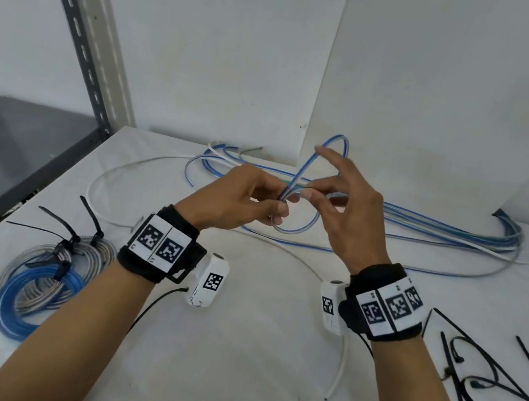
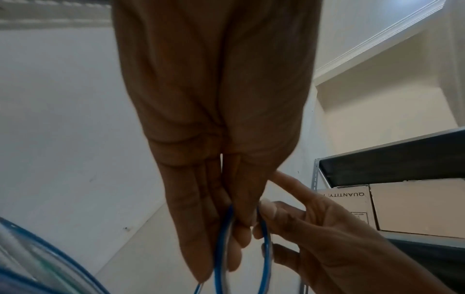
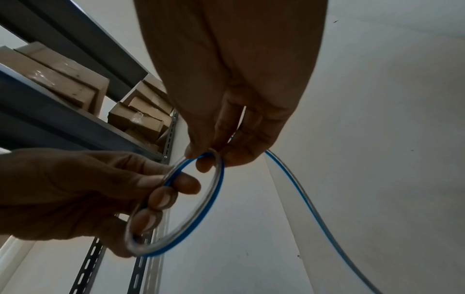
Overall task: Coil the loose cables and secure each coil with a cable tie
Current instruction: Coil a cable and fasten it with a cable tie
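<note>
Head view first: a small loop of blue cable [image 1: 294, 201] is held up over the worktop [image 1: 232, 351], pinched by the left hand [image 1: 239, 199] between thumb and curled fingers, while the right hand [image 1: 347, 213] pinches the same loop from the opposite side with its index finger stuck out straight. The cable's free run is seen arcing up past the right fingertips and then trailing away beyond them into the loose cables [image 1: 442, 228], whose long axis lies roughly crosswise behind both hands. Finished coils [image 1: 43, 273], already tied, sit well to the outside of the left fingers, and spare cable ties [image 1: 477, 376] lie outside the right wrist. Left wrist view: the left fingers [image 2: 201, 228] are pressed together around two blue strands, with the right hand's thumb and fingers nipping the strand just beside them. Right wrist view: the loop [image 3: 201, 202] is shown as one round turn hanging between the two grips, and the free length [image 3: 302, 199] drops away from the right fingers. So the slack comes off the right hand's side, and that hand is probably best placed to feed the next turn onto the loop.
</note>
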### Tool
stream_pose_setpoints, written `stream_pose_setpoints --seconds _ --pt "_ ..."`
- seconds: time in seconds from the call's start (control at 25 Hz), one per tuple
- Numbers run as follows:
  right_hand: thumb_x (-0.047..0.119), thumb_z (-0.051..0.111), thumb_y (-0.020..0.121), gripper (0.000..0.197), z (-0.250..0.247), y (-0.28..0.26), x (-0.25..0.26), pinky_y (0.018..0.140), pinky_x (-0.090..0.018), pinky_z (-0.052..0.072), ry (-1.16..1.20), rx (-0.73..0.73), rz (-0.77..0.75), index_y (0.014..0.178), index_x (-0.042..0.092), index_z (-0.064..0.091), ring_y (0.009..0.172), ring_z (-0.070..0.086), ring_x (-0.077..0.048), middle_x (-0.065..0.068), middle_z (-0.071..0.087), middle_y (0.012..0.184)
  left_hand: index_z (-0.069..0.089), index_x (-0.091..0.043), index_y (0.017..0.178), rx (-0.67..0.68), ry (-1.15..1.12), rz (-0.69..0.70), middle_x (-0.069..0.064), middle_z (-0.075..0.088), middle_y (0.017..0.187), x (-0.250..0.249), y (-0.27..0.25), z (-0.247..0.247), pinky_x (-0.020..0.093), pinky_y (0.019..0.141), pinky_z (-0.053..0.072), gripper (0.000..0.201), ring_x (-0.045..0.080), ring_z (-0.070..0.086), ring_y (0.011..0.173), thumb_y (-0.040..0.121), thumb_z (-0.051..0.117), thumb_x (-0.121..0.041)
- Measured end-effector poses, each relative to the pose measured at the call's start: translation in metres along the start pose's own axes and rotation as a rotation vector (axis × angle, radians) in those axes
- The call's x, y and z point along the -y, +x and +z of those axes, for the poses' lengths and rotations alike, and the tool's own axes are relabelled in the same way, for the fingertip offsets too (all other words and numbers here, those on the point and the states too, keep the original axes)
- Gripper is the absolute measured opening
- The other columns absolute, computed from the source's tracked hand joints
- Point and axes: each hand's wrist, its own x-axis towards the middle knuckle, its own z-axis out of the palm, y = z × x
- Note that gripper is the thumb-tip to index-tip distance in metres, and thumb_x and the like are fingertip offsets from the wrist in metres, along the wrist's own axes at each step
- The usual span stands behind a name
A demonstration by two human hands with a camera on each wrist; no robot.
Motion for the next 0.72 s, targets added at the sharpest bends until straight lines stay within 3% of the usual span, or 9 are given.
stream_pose_setpoints --seconds 0.04,0.12,0.2,0.28,0.36,0.44,0.52,0.72 --pt "0.013 0.072 0.091 0.06 0.0 -0.002 -0.001 0.08 -0.017 0.053 -0.027 0.029 -0.01 0.141 0.039 0.051 0.087 0.068 -0.008 0.008 0.074 0.085 0.073 -0.002 0.111 0.002 0.021 -0.002 0.02 0.075 0.089 0.0 0.0 0.001 0.04 0.085 0.062 0.017 0.027 0.075 0.086 0.097 0.066 -0.009" --pt "0.018 0.072 0.092 0.052 0.003 -0.003 -0.007 0.084 -0.03 0.055 -0.114 0.043 -0.026 0.139 0.036 0.057 0.088 0.064 -0.01 0.009 0.072 0.088 0.075 -0.003 0.104 -0.013 0.049 -0.009 0.017 0.075 0.085 -0.001 -0.001 0.001 0.045 0.083 0.062 0.013 0.029 0.075 0.083 0.097 0.067 -0.011" --pt "0.03 0.073 0.091 0.033 0.002 -0.002 -0.012 0.085 -0.042 0.051 -0.314 -0.039 -0.092 0.124 0.029 0.071 0.094 0.056 -0.018 0.005 0.066 0.094 0.075 -0.004 0.098 -0.054 0.098 0.007 0.013 0.075 0.081 -0.004 -0.002 -0.001 0.047 0.082 0.06 0.011 0.028 0.074 0.08 0.096 0.068 -0.013" --pt "0.038 0.072 0.09 0.02 -0.003 0.0 -0.014 0.092 -0.041 0.044 -0.493 -0.113 -0.182 0.107 0.028 0.076 0.104 0.051 -0.021 0.002 0.061 0.106 0.076 -0.006 0.096 -0.101 0.144 0.042 0.008 0.076 0.079 -0.008 -0.003 -0.006 0.044 0.081 0.06 0.012 0.023 0.074 0.078 0.096 0.069 -0.015" --pt "0.033 0.072 0.092 0.011 -0.007 0.0 -0.007 0.093 -0.043 0.048 -0.369 -0.076 -0.177 0.097 0.024 0.073 0.106 0.059 -0.015 0.006 0.067 0.108 0.077 -0.007 0.096 -0.142 0.126 0.065 0.007 0.076 0.079 -0.014 -0.006 -0.009 0.04 0.079 0.061 0.012 0.019 0.074 0.078 0.096 0.069 -0.016" --pt "0.025 0.072 0.093 0.008 -0.006 -0.001 0.001 0.077 -0.045 0.055 -0.086 -0.069 -0.06 0.096 0.017 0.074 0.087 0.068 -0.013 0.01 0.072 0.09 0.077 -0.006 0.098 -0.178 0.03 0.094 0.011 0.075 0.081 -0.02 -0.008 -0.011 0.037 0.079 0.063 0.013 0.017 0.074 0.078 0.096 0.069 -0.016" --pt "0.024 0.074 0.092 0.009 -0.002 -0.002 0.007 0.068 -0.045 0.056 0.038 -0.15 0.003 0.095 0.016 0.077 0.079 0.069 -0.017 0.01 0.073 0.083 0.075 -0.001 0.104 -0.206 -0.113 0.115 0.018 0.074 0.085 -0.022 -0.01 -0.011 0.036 0.081 0.063 0.016 0.018 0.072 0.08 0.098 0.066 -0.012" --pt "0.02 0.073 0.092 0.006 -0.001 0.0 0.009 0.074 -0.029 0.053 0.185 -0.172 0.044 0.093 0.015 0.076 0.077 0.067 -0.017 0.0 0.075 0.08 0.072 0.004 0.11 -0.194 -0.26 0.114 0.024 0.073 0.089 -0.021 -0.009 -0.008 0.038 0.086 0.061 0.019 0.022 0.072 0.085 0.098 0.064 -0.007"
